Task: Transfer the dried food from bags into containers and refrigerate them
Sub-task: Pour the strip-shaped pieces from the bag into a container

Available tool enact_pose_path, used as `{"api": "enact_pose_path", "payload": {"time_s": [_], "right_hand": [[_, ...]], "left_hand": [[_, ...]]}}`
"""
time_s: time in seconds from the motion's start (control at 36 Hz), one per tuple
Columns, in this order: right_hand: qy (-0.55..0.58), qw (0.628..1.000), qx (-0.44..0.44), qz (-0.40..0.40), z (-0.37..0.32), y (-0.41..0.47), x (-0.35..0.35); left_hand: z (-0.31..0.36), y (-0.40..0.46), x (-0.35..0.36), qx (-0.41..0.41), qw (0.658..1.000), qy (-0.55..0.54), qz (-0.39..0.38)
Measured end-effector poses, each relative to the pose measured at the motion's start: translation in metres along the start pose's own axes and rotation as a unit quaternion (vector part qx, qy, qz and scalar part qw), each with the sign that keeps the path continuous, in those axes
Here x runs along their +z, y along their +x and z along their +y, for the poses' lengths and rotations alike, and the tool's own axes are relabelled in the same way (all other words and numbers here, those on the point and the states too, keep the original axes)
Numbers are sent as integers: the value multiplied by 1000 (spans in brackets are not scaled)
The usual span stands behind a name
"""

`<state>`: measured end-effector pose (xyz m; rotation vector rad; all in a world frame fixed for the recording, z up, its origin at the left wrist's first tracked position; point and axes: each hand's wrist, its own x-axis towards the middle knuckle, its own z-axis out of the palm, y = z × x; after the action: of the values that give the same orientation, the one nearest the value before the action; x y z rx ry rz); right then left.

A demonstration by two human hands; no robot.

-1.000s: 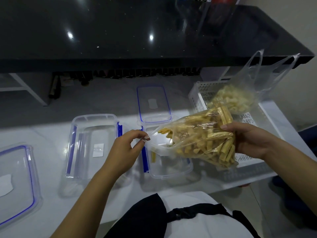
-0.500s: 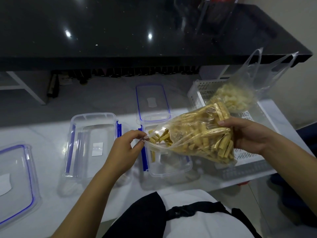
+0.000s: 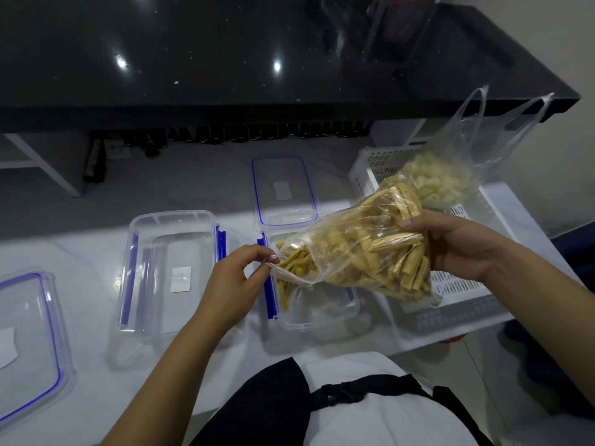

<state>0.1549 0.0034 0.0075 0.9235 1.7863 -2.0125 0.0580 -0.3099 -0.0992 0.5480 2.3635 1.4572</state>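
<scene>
My left hand (image 3: 240,278) pinches the lip of the clear bag (image 3: 354,249) between thumb and fingertips, holding its mouth open. My right hand (image 3: 463,244) is curled round the bag's fat closed end, tipping it so the mouth points down and left. The yellow dried sticks (image 3: 380,249) fill most of the bag; a few have slid out into the open container (image 3: 317,309) just below the mouth, near the front edge of the white bench (image 3: 80,255). I judge this pour barely begun: the bag looks nearly full and the container holds only a thin scatter.

Its lid (image 3: 283,191) lies touching its far rim. To the left sits a second container (image 3: 170,272), empty as far as I can see, and another lid (image 3: 29,342) lies at the bench's left edge. At the right end a white slotted tray (image 3: 460,284) carries a second bag (image 3: 450,175) of paler dried food, handles up and unemptied. So one bag is partly poured, one is waiting, no lid is on, and nothing is refrigerated yet.
</scene>
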Motion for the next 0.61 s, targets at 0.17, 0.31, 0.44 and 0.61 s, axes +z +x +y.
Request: {"api": "enact_pose_path", "payload": {"time_s": [0.17,0.31,0.44,0.61], "right_hand": [[25,999,-21,-42,-6,0,0],[33,998,-26,-49,-8,1,1],[41,997,-31,-64,-16,-4,4],[54,995,-53,-68,-27,-9,4]], "left_hand": [[3,-1,-1,3,1000,-26,6],[3,-2,0,-7,1000,-27,0],[5,-3,-2,0,999,-37,3],[8,-3,-2,5,999,-40,11]]}}
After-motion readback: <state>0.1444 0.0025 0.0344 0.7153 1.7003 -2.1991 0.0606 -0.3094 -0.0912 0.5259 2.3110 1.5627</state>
